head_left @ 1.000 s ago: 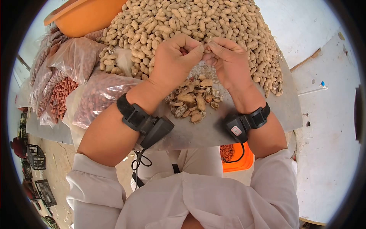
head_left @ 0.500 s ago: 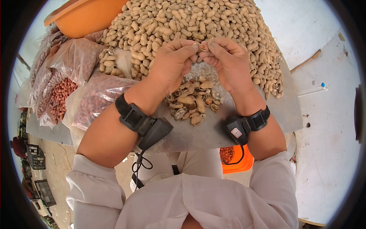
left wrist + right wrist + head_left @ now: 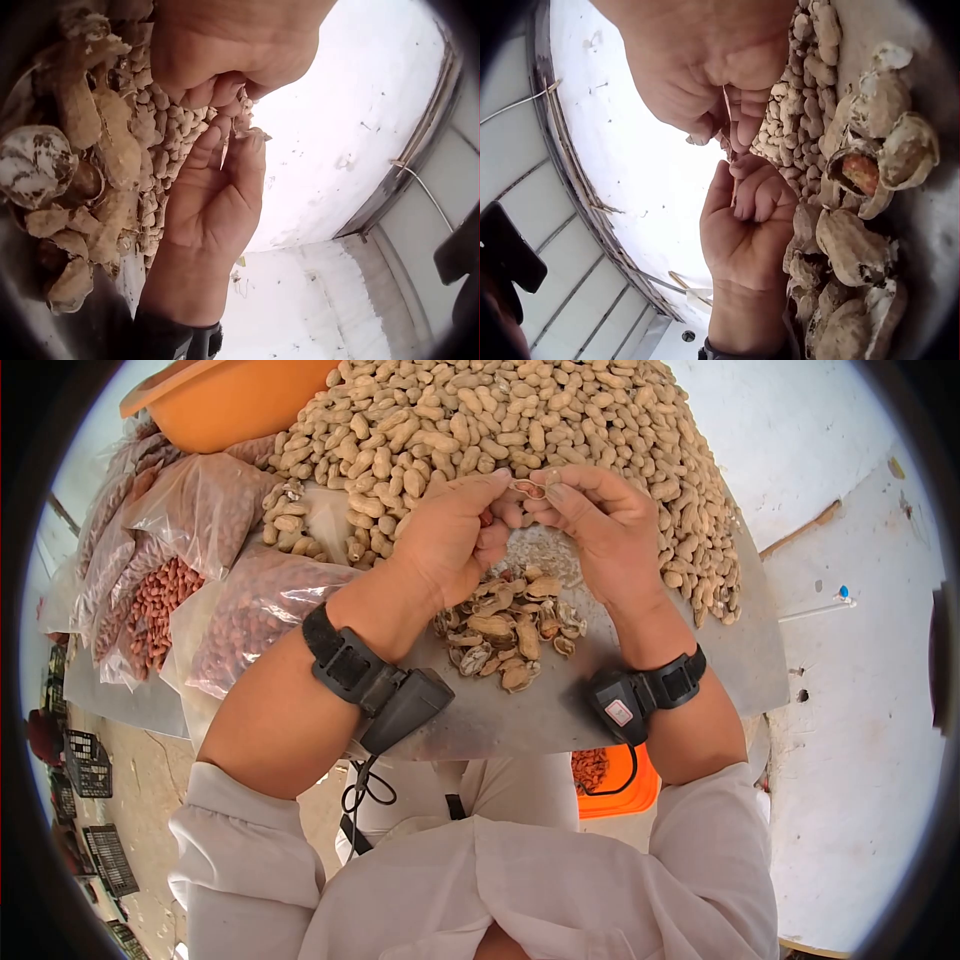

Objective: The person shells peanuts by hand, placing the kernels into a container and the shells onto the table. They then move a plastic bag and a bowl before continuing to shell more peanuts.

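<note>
Between both hands, in front of the chest, a split peanut shows its opened shell and a reddish kernel. My left hand pinches its left end between thumb and forefinger, the other fingers curled, with a bit of red showing among them. The right hand pinches the other end with thumb and forefinger. In the left wrist view, shell pieces stick out at the right fingertips. Just below the hands lies a heap of broken peanut shells; one piece in the right wrist view has a reddish kernel inside.
A large mound of unshelled peanuts covers the back of the metal table. At left sit clear bags of red kernels and an orange basin. Below the table edge is an orange container; black crates stand on the floor.
My left hand has drawn back slightly toward the body, away from the right. The peanut, mostly hidden at the fingertips before, now shows opened between the hands.
</note>
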A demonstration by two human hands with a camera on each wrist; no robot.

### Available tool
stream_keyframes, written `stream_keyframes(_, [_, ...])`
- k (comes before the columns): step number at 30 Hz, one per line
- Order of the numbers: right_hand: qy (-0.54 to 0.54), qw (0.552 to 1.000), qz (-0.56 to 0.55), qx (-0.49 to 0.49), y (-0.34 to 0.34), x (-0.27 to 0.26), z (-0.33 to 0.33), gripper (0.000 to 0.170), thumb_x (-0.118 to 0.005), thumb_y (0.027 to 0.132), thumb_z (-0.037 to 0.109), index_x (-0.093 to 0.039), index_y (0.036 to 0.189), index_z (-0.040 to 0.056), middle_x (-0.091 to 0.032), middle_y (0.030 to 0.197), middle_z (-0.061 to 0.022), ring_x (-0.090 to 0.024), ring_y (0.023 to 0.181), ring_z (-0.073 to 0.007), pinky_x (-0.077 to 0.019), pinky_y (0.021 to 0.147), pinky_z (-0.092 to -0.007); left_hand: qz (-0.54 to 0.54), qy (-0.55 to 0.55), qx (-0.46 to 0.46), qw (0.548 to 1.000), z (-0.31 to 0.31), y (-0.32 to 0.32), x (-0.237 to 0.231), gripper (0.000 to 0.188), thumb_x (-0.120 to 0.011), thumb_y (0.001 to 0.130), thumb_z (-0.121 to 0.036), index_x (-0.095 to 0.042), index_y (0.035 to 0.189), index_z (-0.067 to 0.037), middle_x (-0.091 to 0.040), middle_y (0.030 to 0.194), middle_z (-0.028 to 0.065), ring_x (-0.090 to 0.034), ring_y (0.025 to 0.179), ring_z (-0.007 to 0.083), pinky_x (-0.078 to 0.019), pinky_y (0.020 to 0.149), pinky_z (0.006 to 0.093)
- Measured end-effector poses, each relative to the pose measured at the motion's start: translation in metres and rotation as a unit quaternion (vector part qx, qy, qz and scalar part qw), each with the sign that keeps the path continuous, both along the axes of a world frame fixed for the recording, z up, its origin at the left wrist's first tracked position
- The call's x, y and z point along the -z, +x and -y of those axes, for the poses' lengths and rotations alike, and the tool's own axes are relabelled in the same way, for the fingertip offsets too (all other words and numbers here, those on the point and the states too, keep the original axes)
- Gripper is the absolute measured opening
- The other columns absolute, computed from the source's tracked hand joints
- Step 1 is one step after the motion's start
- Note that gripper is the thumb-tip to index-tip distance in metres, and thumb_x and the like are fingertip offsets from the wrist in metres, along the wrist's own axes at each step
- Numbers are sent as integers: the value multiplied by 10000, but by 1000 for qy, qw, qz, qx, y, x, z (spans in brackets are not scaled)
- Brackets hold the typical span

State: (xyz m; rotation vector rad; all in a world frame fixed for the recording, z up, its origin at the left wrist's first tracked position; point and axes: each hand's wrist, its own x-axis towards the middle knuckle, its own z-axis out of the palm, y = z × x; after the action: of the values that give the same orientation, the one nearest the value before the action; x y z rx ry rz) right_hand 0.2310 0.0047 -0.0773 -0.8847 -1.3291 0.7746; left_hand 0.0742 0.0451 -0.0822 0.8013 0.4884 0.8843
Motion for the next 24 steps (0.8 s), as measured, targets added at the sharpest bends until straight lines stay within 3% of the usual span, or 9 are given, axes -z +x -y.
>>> stream_keyframes(8, [153,961,230,28,-6,-12,10,125,-598,798,-8,-626,920,-12,-652,872,-69,-619,748,-114,-503,671,-234,46,-61,32,997,3,0,1,229,-447,920,-224,-521,811,-36,-522,680,50,-339,487,66,-279,417,183])
stream_keyframes(11, [174,947,269,36,-2,-10,7,128,-603,799,-8,-621,926,-21,-650,883,-78,-620,756,-119,-505,682,-233,55,-69,38,995,3,0,1,227,-443,919,-220,-514,819,-29,-505,666,43,-339,484,66,-279,415,188])
stream_keyframes(14, [83,987,141,-2,-8,-15,13,111,-597,811,3,-618,915,-27,-651,881,-92,-623,762,-130,-508,689,-239,54,-66,19,996,4,1,-1,226,-439,922,-214,-521,844,-19,-489,652,30,-334,481,68,-279,410,194])
stream_keyframes(17, [39,997,45,-40,3,-10,5,104,-590,818,13,-619,910,-26,-650,851,-99,-614,726,-129,-506,659,-239,57,-39,-26,997,0,-1,0,230,-432,927,-211,-534,894,-8,-480,646,10,-330,482,68,-277,415,198])
stream_keyframes(20, [-23,984,28,-174,16,-15,5,107,-593,814,23,-623,905,-24,-650,826,-99,-597,683,-121,-501,631,-237,60,-18,-75,995,-4,-5,-1,241,-429,932,-209,-547,935,1,-472,641,-10,-326,489,67,-276,432,201])
stream_keyframes(24, [-78,966,107,-222,23,-18,7,119,-603,808,64,-631,885,-21,-645,785,-91,-577,647,-107,-470,587,-226,74,-8,-87,993,-9,-9,2,243,-439,930,-209,-557,940,3,-465,638,-21,-318,494,67,-271,457,207])
